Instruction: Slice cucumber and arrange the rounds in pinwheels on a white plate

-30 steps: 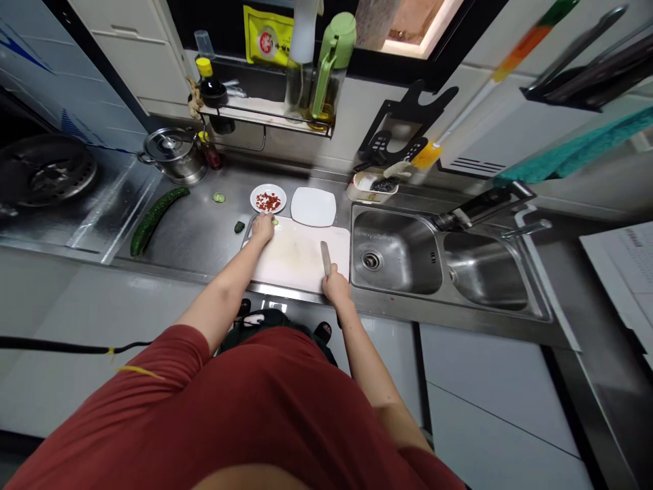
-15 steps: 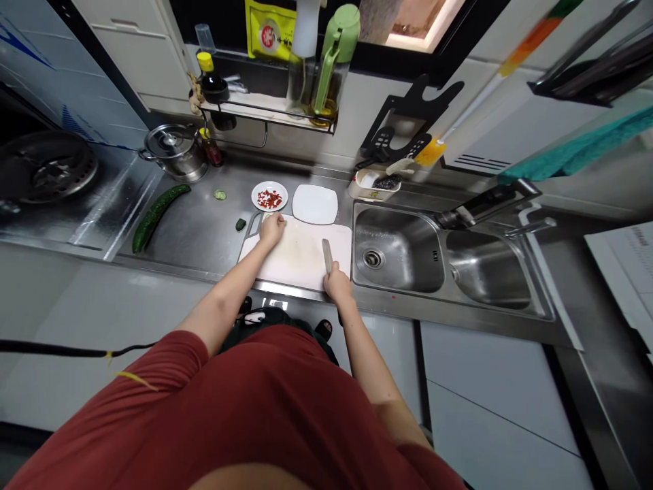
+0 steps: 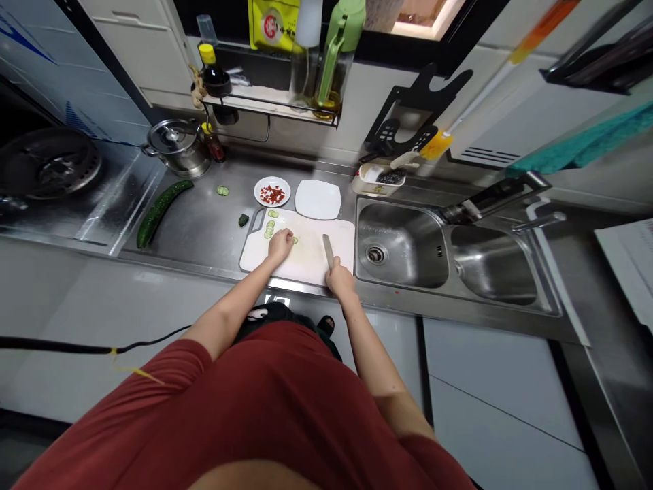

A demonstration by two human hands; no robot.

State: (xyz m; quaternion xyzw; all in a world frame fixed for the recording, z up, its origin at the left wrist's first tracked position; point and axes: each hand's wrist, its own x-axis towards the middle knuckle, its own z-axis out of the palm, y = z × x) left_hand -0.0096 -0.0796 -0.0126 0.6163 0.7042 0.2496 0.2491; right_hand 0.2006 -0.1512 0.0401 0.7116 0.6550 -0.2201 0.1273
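My right hand is wrapped round the handle of a kitchen knife, its blade pointing away from me over the right half of a white cutting board. Over the board's middle, my left hand is closed, with a small pale green cucumber slice at its fingertips. Left of that hand, several cucumber slices lie on the board, partly overlapping. Behind the board stand a plate of chopped red pieces and a white square plate with nothing on it.
A whole cucumber, some slices and a dark green end piece lie on the steel counter at left. A lidded pot stands behind. The double sink is to the right, under a faucet.
My left hand has moved from the board's far left corner toward me and to the right, uncovering the slices there. The knife stays over the board's right side.
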